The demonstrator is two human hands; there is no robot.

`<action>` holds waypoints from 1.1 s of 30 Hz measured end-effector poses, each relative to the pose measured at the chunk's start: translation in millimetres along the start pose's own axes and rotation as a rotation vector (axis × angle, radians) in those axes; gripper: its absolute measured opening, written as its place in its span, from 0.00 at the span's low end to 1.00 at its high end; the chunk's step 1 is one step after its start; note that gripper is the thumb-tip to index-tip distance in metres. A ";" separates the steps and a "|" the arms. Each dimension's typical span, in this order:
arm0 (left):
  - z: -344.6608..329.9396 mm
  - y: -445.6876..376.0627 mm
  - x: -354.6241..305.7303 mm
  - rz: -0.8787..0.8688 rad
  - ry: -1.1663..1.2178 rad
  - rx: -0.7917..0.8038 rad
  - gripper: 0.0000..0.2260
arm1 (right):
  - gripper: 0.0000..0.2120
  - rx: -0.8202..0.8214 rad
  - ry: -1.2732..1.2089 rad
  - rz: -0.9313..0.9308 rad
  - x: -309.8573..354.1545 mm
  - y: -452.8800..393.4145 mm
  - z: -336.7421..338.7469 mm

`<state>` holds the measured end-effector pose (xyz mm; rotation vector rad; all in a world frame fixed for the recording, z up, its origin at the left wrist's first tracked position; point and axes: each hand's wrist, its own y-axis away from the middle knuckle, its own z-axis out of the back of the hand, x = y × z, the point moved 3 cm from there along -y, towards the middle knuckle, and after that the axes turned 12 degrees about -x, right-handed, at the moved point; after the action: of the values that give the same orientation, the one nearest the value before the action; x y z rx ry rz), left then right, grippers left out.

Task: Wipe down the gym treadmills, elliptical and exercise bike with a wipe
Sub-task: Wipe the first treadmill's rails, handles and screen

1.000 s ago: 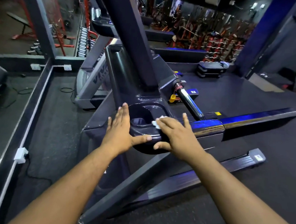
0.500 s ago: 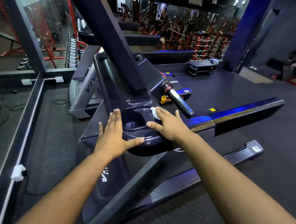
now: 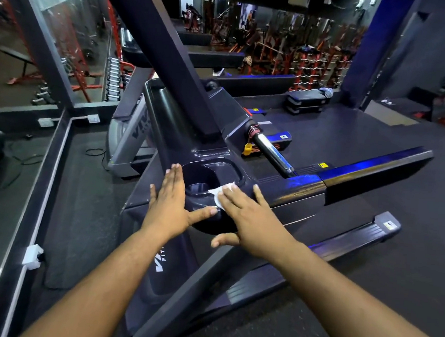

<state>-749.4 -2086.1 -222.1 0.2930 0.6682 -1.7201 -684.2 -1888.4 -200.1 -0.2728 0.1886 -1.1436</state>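
While the white wipe (image 3: 221, 194) is pressed flat under the straight fingers of the right hand (image 3: 249, 217), it lies on the near rim of the treadmill console tray (image 3: 215, 173), just right of the round cup holder (image 3: 198, 178). No pinch is made; the wipe is held by downward pressure alone, the thumb spread out to the near side off the edge. The left hand (image 3: 170, 204) is laid open and flat on the left side of the same tray, its thumb stretched right along the near lip until it almost meets the wipe, seemingly as a brace.

From the wiping hand the unwiped length of the machine runs away to the right: the dark handrail (image 3: 368, 173) extends from the tray with its long axis left to right, rising slightly toward the far right. The right hand is plainly the nearer one to it, so a sweep rightward along that axis is judged the likely continuation. The cup holder's hollow lies just left and far of the wipe.
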 end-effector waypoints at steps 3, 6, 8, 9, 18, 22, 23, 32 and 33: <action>0.5 0.9 -0.9 0.009 0.019 -0.002 0.66 | 0.59 -0.065 0.052 -0.079 -24.9 4.8 3.2; 0.4 1.0 -1.6 0.012 0.022 -0.006 0.65 | 0.58 -0.101 0.029 -0.297 -30.9 16.8 -4.7; -0.6 0.3 -0.9 0.006 0.011 -0.012 0.65 | 0.57 -0.147 0.022 -0.216 -6.8 25.3 -16.9; -1.2 0.4 -0.7 -0.002 0.005 -0.015 0.65 | 0.56 -0.171 0.033 -0.137 6.7 30.0 -23.0; 2.0 7.1 -7.1 -0.063 -0.046 -0.114 0.60 | 0.54 -0.195 0.112 -0.412 -53.1 62.0 -39.9; -2.4 13.1 -20.8 -0.294 -0.131 -0.243 0.48 | 0.54 -0.242 0.082 -0.211 -11.3 55.6 -43.2; -4.8 14.1 -27.1 -0.354 -0.157 -0.256 0.45 | 0.54 -0.255 0.088 -0.139 -1.2 56.3 -45.4; -31.9 24.8 -56.6 -0.606 -0.435 -0.221 0.37 | 0.57 -0.235 0.057 -0.575 -69.9 78.0 -58.0; -32.4 23.9 -55.8 -0.605 -0.436 -0.232 0.37 | 0.57 -0.236 0.051 -0.525 -57.9 74.2 -58.5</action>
<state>-717.0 -2025.5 -225.2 -0.4861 0.6570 -2.1541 -659.8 -1813.6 -278.1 -0.5234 0.3091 -1.6526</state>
